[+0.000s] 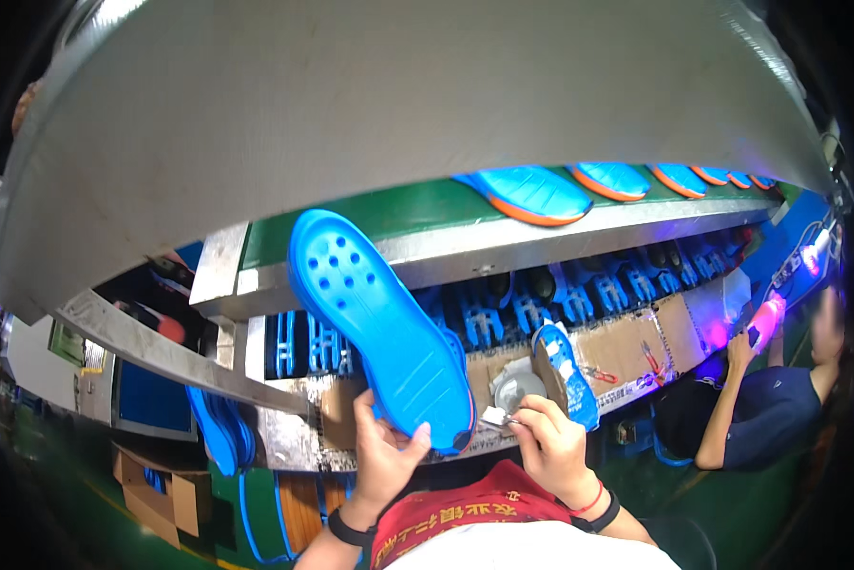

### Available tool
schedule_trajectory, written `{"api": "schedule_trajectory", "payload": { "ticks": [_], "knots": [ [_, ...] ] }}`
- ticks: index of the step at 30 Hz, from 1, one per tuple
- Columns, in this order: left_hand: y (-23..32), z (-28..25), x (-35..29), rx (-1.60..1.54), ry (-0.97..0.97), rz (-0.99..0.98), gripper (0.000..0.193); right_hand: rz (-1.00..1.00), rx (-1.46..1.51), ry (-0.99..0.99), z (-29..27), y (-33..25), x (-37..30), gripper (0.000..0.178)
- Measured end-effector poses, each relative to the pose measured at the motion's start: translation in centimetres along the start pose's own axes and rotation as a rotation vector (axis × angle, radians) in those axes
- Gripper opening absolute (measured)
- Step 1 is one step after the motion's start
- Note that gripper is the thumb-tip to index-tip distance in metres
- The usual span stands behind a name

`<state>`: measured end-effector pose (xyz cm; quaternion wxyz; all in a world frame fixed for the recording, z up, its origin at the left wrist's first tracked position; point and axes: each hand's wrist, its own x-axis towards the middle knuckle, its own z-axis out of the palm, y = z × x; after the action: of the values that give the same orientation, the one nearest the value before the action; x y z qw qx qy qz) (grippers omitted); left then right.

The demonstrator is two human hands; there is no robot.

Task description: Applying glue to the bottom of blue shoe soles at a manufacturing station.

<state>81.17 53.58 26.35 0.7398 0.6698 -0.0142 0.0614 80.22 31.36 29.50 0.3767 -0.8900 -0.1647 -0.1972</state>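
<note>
- Blue shoe sole (384, 332): held up over the near edge of the workbench, tilted, its holed end pointing up and to the left, its other end low, near the person's front.
- Left hand (384, 463): gripping the sole at its lower end, thumb laid on the face, the other fingers mostly hidden behind it.
- Right hand (552, 446): thumb and fingertips pinching a small tool (495, 416) with a pale end; its exact kind is too small to tell. The pale end is near the sole's lower edge; whether they touch, I cannot tell.
- Grey round dish (515, 389): just beyond the right hand, on the bench.
- Second blue sole (582, 399): right of the dish, with white patches on it.
- Cardboard (626, 334): spread along the bench, with a red-handled tool (651, 360) lying on it.
- Green belt (389, 220): behind the bench, bearing a row of blue soles with orange edges (536, 193).
- Red apron (455, 508): worn by the person, below the hands.
- Co-worker (764, 408): at far right, holding a sole lit pink (767, 318).
- Open cardboard box (191, 503): on the floor, lower left.
</note>
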Motion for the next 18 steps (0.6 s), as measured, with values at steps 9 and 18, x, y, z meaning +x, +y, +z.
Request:
{"api": "schedule_trajectory", "payload": {
  "ticks": [9, 18],
  "knots": [
    [7.9, -7.1, 17.3, -0.13, -0.02, -0.231, 0.018, 0.103, -0.023, 0.108, -2.0, 1.1, -2.0, 0.014],
    [4.1, -17.1, 29.2, -0.558, -0.041, 0.096, 0.032, 0.063, -0.005, 0.103, -0.7, 0.8, -2.4, 0.01]
  ]
}}
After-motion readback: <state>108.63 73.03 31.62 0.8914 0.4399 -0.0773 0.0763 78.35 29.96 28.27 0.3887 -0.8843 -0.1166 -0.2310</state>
